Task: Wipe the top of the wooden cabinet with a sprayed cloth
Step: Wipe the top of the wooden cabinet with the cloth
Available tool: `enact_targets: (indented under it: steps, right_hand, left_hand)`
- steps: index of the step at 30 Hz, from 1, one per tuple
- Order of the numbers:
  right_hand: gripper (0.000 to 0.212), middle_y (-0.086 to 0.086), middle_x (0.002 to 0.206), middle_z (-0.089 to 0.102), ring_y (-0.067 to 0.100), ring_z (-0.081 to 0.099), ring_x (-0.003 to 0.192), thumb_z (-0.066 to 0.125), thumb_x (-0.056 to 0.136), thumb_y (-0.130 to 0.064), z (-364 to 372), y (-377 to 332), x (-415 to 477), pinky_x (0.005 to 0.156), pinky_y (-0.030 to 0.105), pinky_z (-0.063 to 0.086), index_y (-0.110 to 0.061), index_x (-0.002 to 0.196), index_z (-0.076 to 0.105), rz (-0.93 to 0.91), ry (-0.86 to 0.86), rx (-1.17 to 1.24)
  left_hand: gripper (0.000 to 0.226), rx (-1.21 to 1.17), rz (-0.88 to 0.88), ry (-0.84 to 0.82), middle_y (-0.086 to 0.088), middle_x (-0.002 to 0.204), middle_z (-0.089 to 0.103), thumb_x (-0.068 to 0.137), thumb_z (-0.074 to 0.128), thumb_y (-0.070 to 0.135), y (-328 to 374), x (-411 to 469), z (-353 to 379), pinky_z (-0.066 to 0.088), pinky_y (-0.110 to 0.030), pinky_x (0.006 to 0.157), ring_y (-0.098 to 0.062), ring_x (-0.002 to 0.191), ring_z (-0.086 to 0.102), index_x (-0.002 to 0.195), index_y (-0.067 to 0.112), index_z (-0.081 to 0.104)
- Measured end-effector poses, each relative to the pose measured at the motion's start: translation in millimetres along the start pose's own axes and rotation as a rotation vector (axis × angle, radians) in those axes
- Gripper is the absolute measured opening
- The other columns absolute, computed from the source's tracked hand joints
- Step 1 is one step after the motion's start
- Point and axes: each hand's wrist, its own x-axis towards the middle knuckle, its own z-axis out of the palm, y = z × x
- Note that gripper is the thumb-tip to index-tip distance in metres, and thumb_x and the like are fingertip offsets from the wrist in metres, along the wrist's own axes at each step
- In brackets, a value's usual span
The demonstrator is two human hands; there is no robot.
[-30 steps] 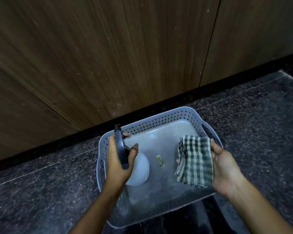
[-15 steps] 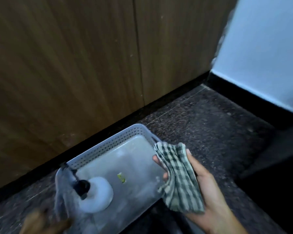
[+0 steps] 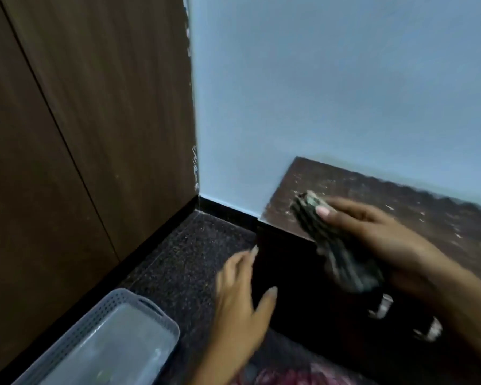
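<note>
Over the cabinet top [image 3: 372, 195], right hand [image 3: 378, 234] fingers clasp the cloth [image 3: 336, 245] (left hand [image 3: 242, 301] spread, empty).

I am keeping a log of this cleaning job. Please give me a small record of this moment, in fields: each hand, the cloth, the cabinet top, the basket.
right hand: grips the folded cloth, at the cabinet's left end
left hand: open, empty, beside the cabinet's dark left side
cloth: checked, blurred; contact with the top cannot be told
cabinet top: dark wood with pale specks, against the blue wall
basket: grey, perforated, on the floor at lower left, partly out of view
spray bottle: not in view
</note>
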Motion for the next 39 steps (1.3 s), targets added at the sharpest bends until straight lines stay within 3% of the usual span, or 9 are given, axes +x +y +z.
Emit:
enact_targets:
  steps: [3, 6, 9, 12, 15, 18, 29, 34, 39]
  right_hand:
    - [0.026, 0.004, 0.090, 0.067, 0.016, 0.061, 0.074, 0.061, 0.089, -0.022, -19.9, -8.6, 24.9, 0.063, 0.021, 0.048, -0.023, 0.114, 0.065, -0.253, 0.116, -0.553]
    - [0.039, -0.002, 0.122, 0.060, 0.019, 0.060, 0.107, 0.057, 0.091, -0.030, -29.1, 2.1, 70.4, 0.084, 0.030, 0.049, -0.027, 0.130, 0.054, -0.423, 0.058, -1.144]
    - [0.040, -0.012, 0.131, 0.055, 0.020, 0.061, 0.106, 0.053, 0.090, -0.040, -22.1, 16.5, 101.9, 0.076, 0.031, 0.052, -0.037, 0.130, 0.049, -0.552, -0.014, -1.411]
    - [0.047, -0.005, 0.113, 0.070, 0.025, 0.068, 0.075, 0.076, 0.071, -0.040, -17.5, 29.8, 117.1, 0.058, 0.030, 0.055, -0.028, 0.115, 0.066, -0.635, -0.085, -1.500]
    - [0.055, -0.006, 0.103, 0.073, 0.021, 0.068, 0.068, 0.082, 0.054, -0.047, -16.0, 42.1, 129.6, 0.055, 0.023, 0.051, -0.027, 0.104, 0.072, -0.630, -0.172, -1.564]
    - [0.038, -0.007, 0.103, 0.073, 0.022, 0.068, 0.070, 0.072, 0.065, -0.034, -16.7, 48.4, 137.9, 0.057, 0.022, 0.050, -0.028, 0.102, 0.072, -0.645, -0.224, -1.555]
    - [0.059, -0.004, 0.111, 0.072, 0.028, 0.069, 0.075, 0.086, 0.054, -0.026, -66.7, 35.9, 220.0, 0.057, 0.029, 0.051, -0.026, 0.110, 0.070, -0.442, -0.203, -1.595]
    - [0.054, -0.011, 0.148, 0.039, 0.029, 0.054, 0.110, 0.049, 0.091, -0.024, -92.4, 33.7, 267.5, 0.081, 0.032, 0.043, -0.034, 0.142, 0.033, -0.376, -0.167, -1.581]
    - [0.045, -0.007, 0.140, 0.049, 0.030, 0.054, 0.108, 0.048, 0.091, -0.021, -116.3, 26.3, 318.1, 0.082, 0.034, 0.044, -0.031, 0.135, 0.045, -0.349, -0.039, -1.556]
  left_hand:
    - [0.071, 0.131, 0.063, -0.012, 0.009, 0.151, 0.017, 0.091, 0.051, 0.032, 30.4, 20.5, 18.9, 0.017, -0.023, 0.107, -0.004, 0.133, 0.012, 0.147, 0.028, 0.007]
    - [0.096, 0.262, 0.054, 0.009, 0.010, 0.155, 0.016, 0.085, 0.058, 0.044, 23.6, 52.3, 19.3, 0.018, -0.030, 0.112, -0.009, 0.140, 0.012, 0.139, 0.035, -0.021]
    - [0.120, 0.354, 0.017, 0.015, 0.012, 0.157, 0.013, 0.074, 0.067, 0.054, 15.6, 98.5, 21.8, 0.013, -0.032, 0.115, -0.009, 0.143, 0.010, 0.128, 0.033, -0.038]
    - [0.133, 0.492, 0.046, -0.026, 0.013, 0.158, 0.007, 0.065, 0.070, 0.060, 9.4, 130.6, 24.7, 0.006, -0.029, 0.116, -0.004, 0.144, 0.005, 0.125, 0.030, -0.045]
    - [0.134, 0.592, 0.086, -0.117, 0.015, 0.157, -0.002, 0.062, 0.067, 0.065, 9.7, 147.0, 22.6, 0.004, -0.027, 0.114, 0.000, 0.143, 0.000, 0.116, 0.034, -0.052]
    - [0.125, 0.567, 0.030, -0.221, 0.018, 0.156, -0.007, 0.066, 0.060, 0.068, 6.8, 163.1, 21.0, 0.002, -0.025, 0.114, 0.001, 0.142, -0.002, 0.116, 0.037, -0.051]
    - [0.135, 0.523, -0.096, -0.622, 0.034, 0.126, -0.047, 0.054, 0.069, 0.069, 3.2, 207.1, 24.0, -0.011, -0.024, 0.106, 0.009, 0.125, -0.038, 0.114, 0.045, -0.050]
    - [0.111, 0.355, -0.180, -0.620, 0.032, 0.142, -0.029, 0.056, 0.045, 0.085, 8.4, 215.6, 31.7, -0.003, -0.029, 0.110, 0.013, 0.130, -0.023, 0.125, 0.054, -0.038]
    - [0.079, 0.349, -0.274, -0.569, 0.044, 0.129, -0.036, 0.063, 0.013, 0.087, 15.3, 217.3, 44.1, -0.006, -0.024, 0.106, 0.027, 0.113, -0.036, 0.117, 0.062, -0.038]
